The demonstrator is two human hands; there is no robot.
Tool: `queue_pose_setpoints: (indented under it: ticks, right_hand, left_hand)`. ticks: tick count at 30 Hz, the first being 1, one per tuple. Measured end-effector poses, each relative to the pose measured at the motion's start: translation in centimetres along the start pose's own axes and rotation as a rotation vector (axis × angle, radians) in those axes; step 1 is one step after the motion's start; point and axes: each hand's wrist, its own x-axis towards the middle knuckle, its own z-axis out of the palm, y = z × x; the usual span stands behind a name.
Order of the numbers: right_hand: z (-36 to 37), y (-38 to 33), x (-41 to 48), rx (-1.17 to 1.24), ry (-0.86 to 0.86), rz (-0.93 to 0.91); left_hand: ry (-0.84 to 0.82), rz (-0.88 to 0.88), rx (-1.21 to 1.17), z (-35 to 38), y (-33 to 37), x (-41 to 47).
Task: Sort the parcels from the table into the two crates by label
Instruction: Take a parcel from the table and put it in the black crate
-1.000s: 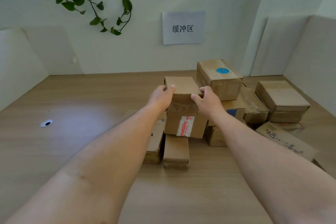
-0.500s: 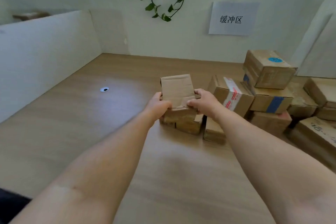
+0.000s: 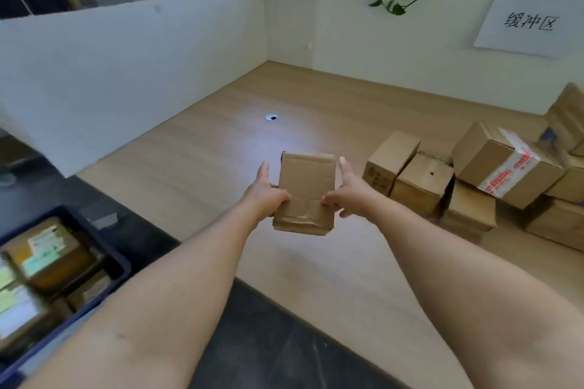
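Carried left off the pile since a second ago, the parcel was held above the table, well apart from that pile. A blue crate had come into view at lower left, with labelled parcels in it. The left hand and right hand gripped the parcel between them. Each had its thumb on the top face and a forefinger along the side, the other fingers hidden beneath.

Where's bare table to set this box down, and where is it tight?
Free: the table from the partition across to the pile, around the cable hole, and the near strip under the box. Crowded: the pile on the right; the crate, lower left, looks nearly full.
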Motion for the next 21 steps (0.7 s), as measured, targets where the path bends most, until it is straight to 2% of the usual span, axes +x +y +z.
queue_pose_setpoints:
  ticks: [6,11,21]
  right_hand:
    - [6.9,-3.8,-0.7,-0.046,-0.147,-0.099]
    - [12.7,-7.3,-0.9,-0.174,-0.264,-0.165]
    - [24.3,-13.8,-0.9,-0.289,-0.410,-0.288]
  left_hand:
    - [-0.005,-0.065,0.039,-6.5,-4.5,-3.3]
    - [-0.011,-0.126,0.011,-11.7,-7.5,-6.3]
    - [0.145,-0.249,0.007,-20.4,-15.2,-11.3]
